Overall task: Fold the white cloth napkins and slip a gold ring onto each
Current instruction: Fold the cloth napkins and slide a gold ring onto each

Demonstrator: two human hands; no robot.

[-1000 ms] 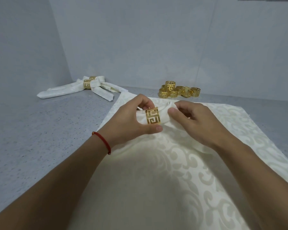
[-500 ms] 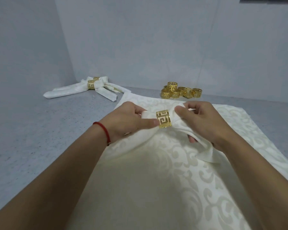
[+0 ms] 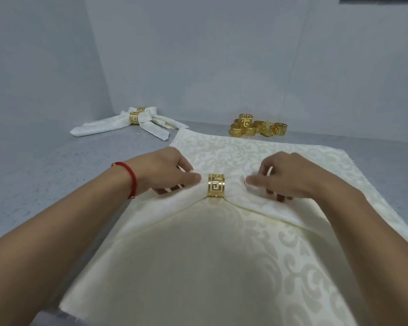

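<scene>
Nearest you, a spread white patterned cloth (image 3: 198, 267) covers the grey table (image 3: 45, 184), with its near edge by your forearms. On top of it, at the middle, lies the folded napkin (image 3: 264, 203), gathered through a gold ring (image 3: 216, 188) that stands upright with its key-pattern face toward you. Your left hand (image 3: 165, 171) rests on the napkin just left of the ring, fingers curled round the fabric and thumb tip pressed close beside the ring. A red string bracelet (image 3: 130, 178) sits on that wrist. Your right hand (image 3: 290, 176) is just right of the ring, thumb and fingers pinching the napkin's right wing. Farther off, at the far left, two finished napkins (image 3: 108, 124) lie crossed near the wall, each with its own ring. At the far right of centre, a heap of spare gold rings (image 3: 257, 128) sits beyond the cloth's far edge.
</scene>
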